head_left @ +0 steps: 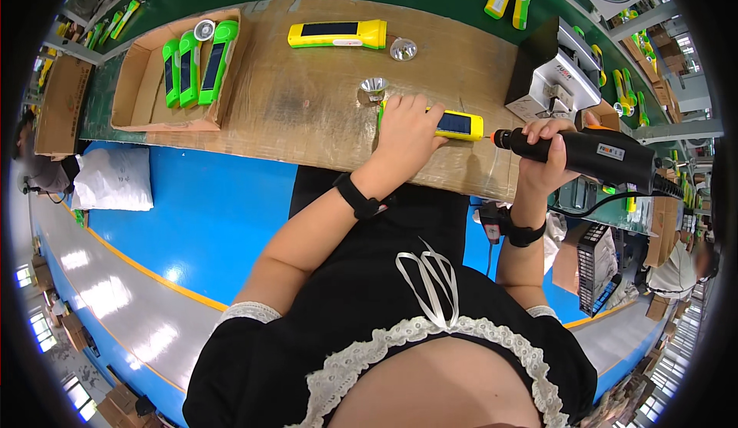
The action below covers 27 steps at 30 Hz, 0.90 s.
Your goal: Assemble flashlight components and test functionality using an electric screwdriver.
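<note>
Black shirt [346, 297] is closest; left hand [410, 132] has fingers grasping yellow flashlight [459, 125] on desk [307, 120], right hand [547, 160] has fingers around screwdriver [615, 159].

The left hand [410, 134] holds a yellow flashlight [459, 125], the right hand [547, 155] a black power screwdriver [623, 159] pointed at its end.

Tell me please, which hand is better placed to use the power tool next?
Probably the right hand: it grips the black power tool, whose tip points at the end of the yellow flashlight. The left hand is occupied holding that flashlight.
</note>
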Each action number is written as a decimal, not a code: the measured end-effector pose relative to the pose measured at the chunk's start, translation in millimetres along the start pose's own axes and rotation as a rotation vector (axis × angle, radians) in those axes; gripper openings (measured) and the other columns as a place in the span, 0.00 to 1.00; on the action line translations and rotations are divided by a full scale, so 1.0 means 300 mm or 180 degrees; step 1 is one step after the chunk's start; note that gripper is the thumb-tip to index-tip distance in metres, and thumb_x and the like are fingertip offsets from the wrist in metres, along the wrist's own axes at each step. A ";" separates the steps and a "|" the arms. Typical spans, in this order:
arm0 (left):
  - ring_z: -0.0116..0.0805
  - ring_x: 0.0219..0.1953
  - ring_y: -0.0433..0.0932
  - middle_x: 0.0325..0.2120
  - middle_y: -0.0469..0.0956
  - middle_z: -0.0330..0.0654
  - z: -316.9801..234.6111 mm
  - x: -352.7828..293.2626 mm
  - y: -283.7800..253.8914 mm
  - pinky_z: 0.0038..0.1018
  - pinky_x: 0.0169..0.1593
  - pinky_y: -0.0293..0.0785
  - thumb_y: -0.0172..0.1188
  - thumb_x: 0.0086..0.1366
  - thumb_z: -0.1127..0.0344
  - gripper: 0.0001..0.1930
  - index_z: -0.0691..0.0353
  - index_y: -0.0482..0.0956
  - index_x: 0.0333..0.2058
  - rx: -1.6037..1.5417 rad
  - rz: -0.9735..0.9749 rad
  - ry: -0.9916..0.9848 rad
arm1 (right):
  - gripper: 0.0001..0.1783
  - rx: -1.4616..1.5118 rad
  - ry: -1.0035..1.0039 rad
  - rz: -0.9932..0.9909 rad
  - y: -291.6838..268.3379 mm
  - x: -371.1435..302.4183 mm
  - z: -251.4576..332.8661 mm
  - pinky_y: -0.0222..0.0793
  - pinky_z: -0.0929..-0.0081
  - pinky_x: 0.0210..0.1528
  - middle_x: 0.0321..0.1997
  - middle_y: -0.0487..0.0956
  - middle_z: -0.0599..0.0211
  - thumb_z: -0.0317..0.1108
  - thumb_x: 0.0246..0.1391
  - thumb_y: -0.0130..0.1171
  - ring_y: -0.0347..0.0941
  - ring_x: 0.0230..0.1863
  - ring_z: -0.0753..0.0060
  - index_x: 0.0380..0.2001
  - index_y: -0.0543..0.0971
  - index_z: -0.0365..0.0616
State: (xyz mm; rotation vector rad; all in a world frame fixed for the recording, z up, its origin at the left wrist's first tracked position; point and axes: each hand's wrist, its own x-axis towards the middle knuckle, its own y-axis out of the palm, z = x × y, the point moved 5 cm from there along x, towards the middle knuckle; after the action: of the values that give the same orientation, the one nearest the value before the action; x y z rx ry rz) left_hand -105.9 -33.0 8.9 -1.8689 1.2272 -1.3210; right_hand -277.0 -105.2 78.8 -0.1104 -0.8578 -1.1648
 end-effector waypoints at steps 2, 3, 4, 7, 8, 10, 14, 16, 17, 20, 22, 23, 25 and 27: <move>0.38 0.37 0.71 0.28 0.71 0.40 0.002 0.002 0.003 0.33 0.44 0.61 0.71 0.40 0.57 0.24 0.54 0.78 0.39 -0.0015 0.0013 -0.0004 | 0.33 0.0039 0.0023 0.0018 0.002 0.000 -0.007 0.70 0.65 0.30 0.27 0.71 0.61 0.26 0.51 0.55 0.69 0.22 0.68 0.58 0.53 0.43; 0.38 0.37 0.71 0.28 0.71 0.40 0.004 0.003 0.003 0.33 0.44 0.61 0.71 0.40 0.57 0.24 0.54 0.78 0.39 -0.0022 0.0019 -0.0022 | 0.33 0.0047 0.0022 0.0039 0.006 0.000 -0.013 0.70 0.65 0.30 0.27 0.71 0.61 0.26 0.51 0.55 0.69 0.22 0.69 0.58 0.53 0.43; 0.38 0.37 0.71 0.28 0.71 0.40 0.006 0.005 0.002 0.33 0.44 0.61 0.71 0.40 0.57 0.24 0.55 0.78 0.38 -0.0027 0.0030 -0.0018 | 0.32 0.0055 0.0020 0.0057 0.012 -0.001 -0.018 0.71 0.65 0.31 0.27 0.71 0.61 0.25 0.51 0.55 0.69 0.23 0.69 0.57 0.53 0.43; 0.38 0.37 0.71 0.29 0.71 0.40 0.012 0.007 0.002 0.34 0.44 0.61 0.71 0.40 0.57 0.24 0.55 0.78 0.38 -0.0060 0.0017 -0.0005 | 0.31 0.0038 0.0093 0.0058 0.019 -0.020 -0.043 0.71 0.66 0.31 0.27 0.71 0.60 0.22 0.51 0.53 0.69 0.23 0.69 0.56 0.54 0.43; 0.38 0.37 0.71 0.29 0.71 0.40 0.012 0.006 0.001 0.34 0.44 0.61 0.71 0.39 0.56 0.24 0.55 0.78 0.38 -0.0082 -0.0011 0.0020 | 0.31 0.0040 0.0110 0.0067 0.021 -0.026 -0.052 0.71 0.66 0.31 0.27 0.71 0.60 0.22 0.51 0.53 0.69 0.23 0.69 0.56 0.54 0.43; 0.38 0.37 0.71 0.29 0.71 0.40 0.014 0.004 0.006 0.34 0.44 0.61 0.71 0.39 0.56 0.24 0.55 0.78 0.38 -0.0068 -0.0004 0.0004 | 0.29 -0.0095 0.0057 0.0172 0.028 -0.036 -0.067 0.71 0.67 0.31 0.27 0.71 0.60 0.20 0.50 0.53 0.68 0.23 0.70 0.55 0.55 0.43; 0.38 0.37 0.71 0.29 0.72 0.40 0.011 0.005 0.011 0.34 0.43 0.61 0.71 0.39 0.55 0.24 0.55 0.79 0.38 -0.0091 0.0021 0.0034 | 0.28 -0.0037 0.0164 0.0252 0.025 -0.032 -0.091 0.71 0.69 0.31 0.27 0.71 0.59 0.19 0.50 0.51 0.68 0.23 0.71 0.53 0.55 0.41; 0.38 0.37 0.71 0.29 0.72 0.40 0.012 0.006 0.014 0.34 0.43 0.61 0.71 0.39 0.54 0.24 0.55 0.79 0.37 -0.0066 0.0087 0.0008 | 0.26 -0.0274 0.0237 0.0297 0.031 -0.023 -0.096 0.70 0.73 0.31 0.26 0.70 0.60 0.17 0.50 0.50 0.68 0.23 0.72 0.52 0.55 0.39; 0.38 0.37 0.71 0.29 0.72 0.40 0.011 0.007 0.017 0.34 0.43 0.61 0.71 0.39 0.54 0.24 0.54 0.79 0.37 -0.0044 0.0138 -0.0015 | 0.26 -0.0281 0.0235 0.0271 0.033 -0.022 -0.098 0.70 0.73 0.31 0.26 0.70 0.60 0.17 0.50 0.50 0.68 0.23 0.72 0.52 0.55 0.39; 0.38 0.37 0.72 0.30 0.72 0.40 0.007 0.006 0.015 0.33 0.42 0.61 0.71 0.40 0.53 0.24 0.54 0.79 0.37 0.0027 0.0074 0.0042 | 0.26 -0.0372 0.0245 0.0147 0.041 -0.028 -0.096 0.69 0.77 0.29 0.25 0.70 0.62 0.16 0.49 0.50 0.69 0.23 0.75 0.51 0.56 0.37; 0.38 0.37 0.72 0.29 0.72 0.39 0.008 0.019 0.013 0.33 0.42 0.61 0.71 0.40 0.52 0.24 0.54 0.79 0.38 0.0055 0.0092 0.0078 | 0.25 -0.0329 0.0330 0.0097 0.040 -0.017 -0.097 0.69 0.77 0.29 0.25 0.71 0.62 0.16 0.49 0.52 0.69 0.23 0.76 0.50 0.57 0.37; 0.38 0.37 0.72 0.29 0.72 0.39 0.006 0.027 0.009 0.33 0.43 0.61 0.71 0.40 0.52 0.25 0.54 0.79 0.38 0.0107 0.0083 0.0073 | 0.25 -0.0319 0.0352 0.0069 0.036 -0.007 -0.089 0.69 0.77 0.29 0.25 0.71 0.62 0.16 0.49 0.52 0.69 0.23 0.75 0.51 0.58 0.37; 0.38 0.38 0.72 0.30 0.72 0.39 0.007 0.025 0.013 0.33 0.43 0.61 0.70 0.40 0.52 0.25 0.53 0.79 0.39 0.0064 0.0058 0.0167 | 0.30 -0.0422 0.0370 0.0251 0.005 0.000 -0.082 0.68 0.68 0.31 0.27 0.70 0.61 0.24 0.53 0.52 0.67 0.24 0.71 0.58 0.55 0.42; 0.38 0.38 0.71 0.30 0.73 0.39 0.010 0.019 0.007 0.34 0.43 0.61 0.70 0.40 0.52 0.25 0.52 0.78 0.40 0.0193 0.0094 0.0118 | 0.30 0.0299 0.0035 0.0025 -0.012 0.031 -0.038 0.70 0.69 0.29 0.26 0.72 0.62 0.22 0.52 0.51 0.69 0.22 0.71 0.58 0.55 0.37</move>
State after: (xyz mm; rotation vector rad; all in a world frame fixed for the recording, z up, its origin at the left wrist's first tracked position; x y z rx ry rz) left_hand -103.4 -39.3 8.5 -1.7851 1.2151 -1.3674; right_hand -272.9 -119.3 75.7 -0.0304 -0.9001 -1.1148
